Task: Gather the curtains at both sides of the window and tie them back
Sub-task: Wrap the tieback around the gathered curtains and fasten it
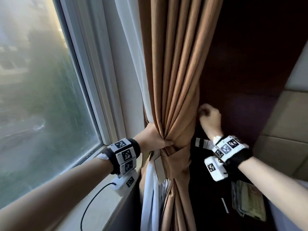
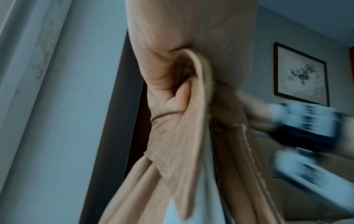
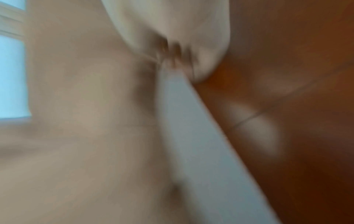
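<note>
A brown curtain (image 1: 176, 72) hangs gathered into folds beside the window, with a white sheer curtain (image 1: 131, 64) on its window side. My left hand (image 1: 155, 139) grips the bunched waist of both curtains from the left. Just below my grip a brown tie-back band (image 1: 178, 158) wraps the bundle; in the left wrist view the band (image 2: 193, 121) runs past my curled fingers (image 2: 172, 100). My right hand (image 1: 208, 116) is raised behind the curtain against the dark wall, blurred, fingers curled. In the right wrist view it (image 3: 172, 53) pinches the end of a pale strip (image 3: 191, 121), seemingly the tie-back.
The window glass (image 1: 41, 97) and its white sill (image 1: 100, 197) lie to the left, with a black cable (image 1: 90, 205) across the sill. A dark wood wall panel (image 1: 250, 64) stands behind the curtain. A telephone (image 1: 250, 204) sits below right. A framed picture (image 2: 300, 74) hangs on the far wall.
</note>
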`<control>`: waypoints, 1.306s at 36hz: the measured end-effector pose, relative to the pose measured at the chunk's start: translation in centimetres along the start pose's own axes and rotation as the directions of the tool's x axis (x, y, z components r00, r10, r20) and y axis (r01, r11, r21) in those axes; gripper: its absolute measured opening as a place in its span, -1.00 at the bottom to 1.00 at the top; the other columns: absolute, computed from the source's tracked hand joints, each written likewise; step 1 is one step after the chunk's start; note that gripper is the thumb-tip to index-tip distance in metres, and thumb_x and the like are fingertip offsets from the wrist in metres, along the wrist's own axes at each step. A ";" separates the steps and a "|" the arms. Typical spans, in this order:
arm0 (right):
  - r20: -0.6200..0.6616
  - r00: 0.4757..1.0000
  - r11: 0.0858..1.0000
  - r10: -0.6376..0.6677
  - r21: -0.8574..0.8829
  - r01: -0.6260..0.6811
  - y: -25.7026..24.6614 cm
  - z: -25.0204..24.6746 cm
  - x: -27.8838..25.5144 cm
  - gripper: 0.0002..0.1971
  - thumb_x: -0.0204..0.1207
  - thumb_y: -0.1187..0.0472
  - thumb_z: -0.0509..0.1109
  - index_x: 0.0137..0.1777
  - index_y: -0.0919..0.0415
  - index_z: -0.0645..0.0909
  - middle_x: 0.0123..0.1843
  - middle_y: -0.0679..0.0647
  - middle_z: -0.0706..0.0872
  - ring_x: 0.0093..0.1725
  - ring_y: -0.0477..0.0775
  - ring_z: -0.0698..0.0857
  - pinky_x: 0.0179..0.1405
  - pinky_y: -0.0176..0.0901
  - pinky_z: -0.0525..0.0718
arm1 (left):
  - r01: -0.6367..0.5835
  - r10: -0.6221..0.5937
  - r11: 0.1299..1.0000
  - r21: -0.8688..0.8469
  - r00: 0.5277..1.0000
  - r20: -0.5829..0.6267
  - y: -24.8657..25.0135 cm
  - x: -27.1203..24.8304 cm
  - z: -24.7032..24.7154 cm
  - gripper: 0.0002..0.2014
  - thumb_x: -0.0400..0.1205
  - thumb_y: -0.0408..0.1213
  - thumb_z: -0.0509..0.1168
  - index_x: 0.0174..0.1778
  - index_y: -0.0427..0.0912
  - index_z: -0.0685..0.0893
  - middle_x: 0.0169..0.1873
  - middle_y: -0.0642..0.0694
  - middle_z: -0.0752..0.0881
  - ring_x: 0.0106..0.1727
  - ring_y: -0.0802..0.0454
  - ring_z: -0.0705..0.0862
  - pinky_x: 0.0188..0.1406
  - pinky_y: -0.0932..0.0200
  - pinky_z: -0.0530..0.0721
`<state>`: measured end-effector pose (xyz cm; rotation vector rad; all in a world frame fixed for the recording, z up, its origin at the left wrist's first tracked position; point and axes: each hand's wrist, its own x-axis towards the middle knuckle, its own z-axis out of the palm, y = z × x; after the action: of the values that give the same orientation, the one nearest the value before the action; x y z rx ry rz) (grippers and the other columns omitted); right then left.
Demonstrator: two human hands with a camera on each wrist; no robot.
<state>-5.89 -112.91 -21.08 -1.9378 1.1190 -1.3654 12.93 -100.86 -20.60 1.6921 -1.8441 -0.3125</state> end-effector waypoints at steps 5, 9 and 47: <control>0.447 0.750 0.824 -0.488 -0.046 0.564 -5.1 -0.9 -12.8 -0.81 0.38 0.44 0.23 -0.26 0.19 0.63 -0.30 -0.07 0.64 -0.33 -0.10 0.62 -0.28 -0.24 0.59 | 0.033 -0.033 0.998 -0.046 0.999 0.008 -0.3 0.3 -0.4 -0.32 0.39 -0.23 0.57 0.45 -0.14 0.53 0.39 -0.19 0.55 0.47 -0.13 0.45 0.42 0.24 0.37; 0.574 0.786 0.906 -0.230 -0.169 0.388 -5.6 3.0 -17.1 -0.71 0.51 -0.12 0.34 0.01 0.07 0.67 -0.20 -0.13 0.71 -0.27 -0.15 0.65 -0.21 -0.20 0.68 | 0.028 -0.028 1.000 0.001 0.999 0.020 -0.1 0.3 -0.5 -0.44 0.45 -0.24 0.53 0.38 -0.18 0.59 0.30 -0.19 0.62 0.41 -0.09 0.50 0.25 0.37 0.35; 0.428 0.898 0.707 -0.103 -0.604 0.369 -7.9 9.6 -21.2 -0.94 0.38 0.34 0.33 -0.24 0.19 0.61 -0.59 0.06 0.64 -0.61 0.03 0.68 -0.69 -0.29 0.48 | 0.024 -0.071 0.959 0.283 0.985 0.159 0.2 1.6 -2.3 -0.39 0.56 -0.08 0.40 0.52 -0.15 0.42 0.36 -0.23 0.54 0.37 -0.21 0.51 0.27 0.17 0.46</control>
<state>2.43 -91.25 -29.12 -2.8082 1.3124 -0.6621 14.05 -101.88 -18.22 1.9550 -2.0518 -0.2271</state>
